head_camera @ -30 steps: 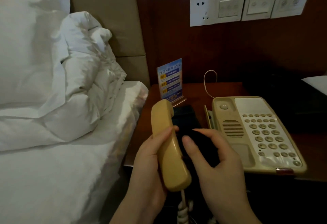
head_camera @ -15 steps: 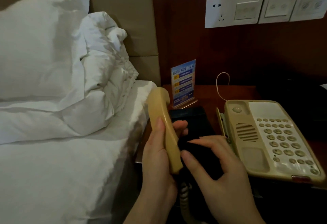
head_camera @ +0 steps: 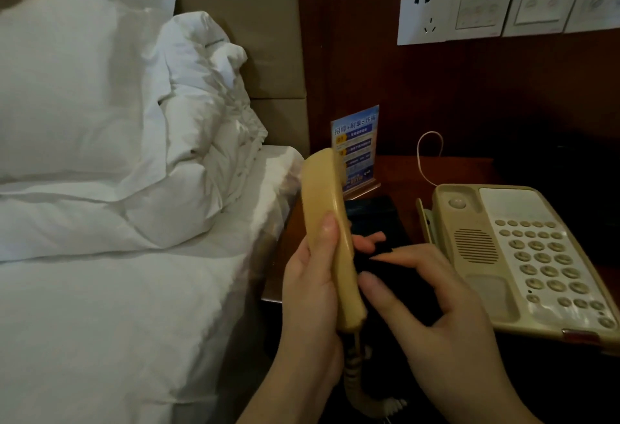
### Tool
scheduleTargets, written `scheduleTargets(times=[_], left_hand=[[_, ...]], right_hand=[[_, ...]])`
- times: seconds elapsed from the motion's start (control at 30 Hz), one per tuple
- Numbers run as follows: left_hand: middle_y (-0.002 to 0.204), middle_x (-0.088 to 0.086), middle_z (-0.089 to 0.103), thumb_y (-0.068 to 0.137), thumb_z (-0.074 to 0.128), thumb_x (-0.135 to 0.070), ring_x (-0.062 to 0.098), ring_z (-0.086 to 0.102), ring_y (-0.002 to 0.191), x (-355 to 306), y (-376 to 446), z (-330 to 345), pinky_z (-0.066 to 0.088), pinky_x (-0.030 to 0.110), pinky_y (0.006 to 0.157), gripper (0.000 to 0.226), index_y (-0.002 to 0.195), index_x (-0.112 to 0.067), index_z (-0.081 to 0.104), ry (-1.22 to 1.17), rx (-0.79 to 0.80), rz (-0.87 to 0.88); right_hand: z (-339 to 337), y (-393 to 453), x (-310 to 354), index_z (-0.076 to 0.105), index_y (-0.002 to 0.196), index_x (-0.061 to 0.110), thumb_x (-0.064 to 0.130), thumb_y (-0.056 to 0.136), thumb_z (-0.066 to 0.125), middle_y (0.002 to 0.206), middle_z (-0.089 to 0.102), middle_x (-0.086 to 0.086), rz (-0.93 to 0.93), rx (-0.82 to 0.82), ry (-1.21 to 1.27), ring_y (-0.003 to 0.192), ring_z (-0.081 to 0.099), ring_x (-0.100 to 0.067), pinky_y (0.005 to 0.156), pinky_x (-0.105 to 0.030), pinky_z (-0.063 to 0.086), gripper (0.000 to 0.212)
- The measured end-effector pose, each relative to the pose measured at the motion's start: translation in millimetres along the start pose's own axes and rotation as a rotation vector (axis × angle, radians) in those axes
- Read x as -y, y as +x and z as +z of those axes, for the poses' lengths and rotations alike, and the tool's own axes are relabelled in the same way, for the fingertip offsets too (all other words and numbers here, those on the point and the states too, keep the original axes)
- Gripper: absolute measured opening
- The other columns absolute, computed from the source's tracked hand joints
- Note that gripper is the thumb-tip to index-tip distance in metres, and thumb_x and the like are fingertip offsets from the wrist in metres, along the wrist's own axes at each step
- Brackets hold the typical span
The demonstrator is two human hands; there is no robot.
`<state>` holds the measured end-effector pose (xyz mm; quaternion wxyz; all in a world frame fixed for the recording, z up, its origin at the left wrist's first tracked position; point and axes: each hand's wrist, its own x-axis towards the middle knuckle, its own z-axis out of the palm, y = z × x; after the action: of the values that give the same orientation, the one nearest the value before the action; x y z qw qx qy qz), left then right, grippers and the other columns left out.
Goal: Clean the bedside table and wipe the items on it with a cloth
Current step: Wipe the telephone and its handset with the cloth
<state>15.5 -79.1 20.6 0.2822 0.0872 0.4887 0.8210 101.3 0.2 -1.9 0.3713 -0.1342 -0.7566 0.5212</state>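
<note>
Left hand (head_camera: 312, 293) grips the yellow telephone handset (head_camera: 330, 239) by its lower half, off the cradle, at 9 o'clock of the phone base (head_camera: 523, 256) and above the bedside table (head_camera: 469, 172) front edge. Right hand (head_camera: 436, 316) pinches a dark cloth (head_camera: 389, 276) against the handset's inner face. Best done with a steady left grip, running the cloth end to end, minding the coiled cord (head_camera: 355, 380). Long axis near upright, top end tilted toward 11, cord end at 6.
</note>
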Motion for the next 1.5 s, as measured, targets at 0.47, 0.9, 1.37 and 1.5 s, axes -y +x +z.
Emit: scheduleTargets(times=[0.47, 0.9, 1.37, 1.5], left_hand=[[0.096, 0.013, 0.077, 0.08, 0.062, -0.053, 0.026, 0.074, 0.1, 8, 6, -3, 0.053, 0.047, 0.097, 0.041, 0.078, -0.013, 0.074, 0.009, 0.002, -0.007], [0.096, 0.0, 0.075, 0.084, 0.068, -0.043, 0.007, 0.073, 0.081, 10, 15, -6, 0.056, 0.02, 0.065, 0.035, 0.106, -0.017, 0.073, 0.288, 0.066, -0.015], [0.105, 0.01, 0.073, 0.094, 0.054, -0.055, 0.023, 0.071, 0.101, 13, 12, -4, 0.057, 0.038, 0.093, 0.043, 0.113, -0.02, 0.072, 0.291, 0.1, 0.077], [0.11, 0.007, 0.077, 0.097, 0.052, -0.042, 0.021, 0.072, 0.107, 13, 11, -4, 0.054, 0.042, 0.1, 0.037, 0.12, -0.022, 0.072, 0.183, 0.099, -0.012]], right_hand=[[-1, 2, 7, 0.072, 0.09, 0.037, 0.047, 0.081, 0.07, 0.094, 0.07, 0.005, 0.184, 0.018, 0.123, 0.09, 0.068, -0.009, 0.076, -0.027, 0.054, 0.014], [-13, 6, 21, 0.074, 0.083, 0.031, 0.028, 0.076, 0.072, 0.085, 0.074, 0.001, 0.279, 0.042, 0.302, 0.077, 0.072, -0.011, 0.061, -0.019, 0.055, 0.008], [-7, 0, 8, 0.072, 0.095, 0.043, 0.054, 0.076, 0.064, 0.108, 0.061, 0.019, 0.089, 0.112, -0.084, 0.105, 0.06, 0.001, 0.085, -0.013, 0.046, 0.023], [-7, 11, -4, 0.07, 0.097, 0.04, 0.043, 0.083, 0.065, 0.105, 0.065, 0.019, 0.11, 0.107, -0.064, 0.103, 0.061, 0.001, 0.087, -0.02, 0.05, 0.016]])
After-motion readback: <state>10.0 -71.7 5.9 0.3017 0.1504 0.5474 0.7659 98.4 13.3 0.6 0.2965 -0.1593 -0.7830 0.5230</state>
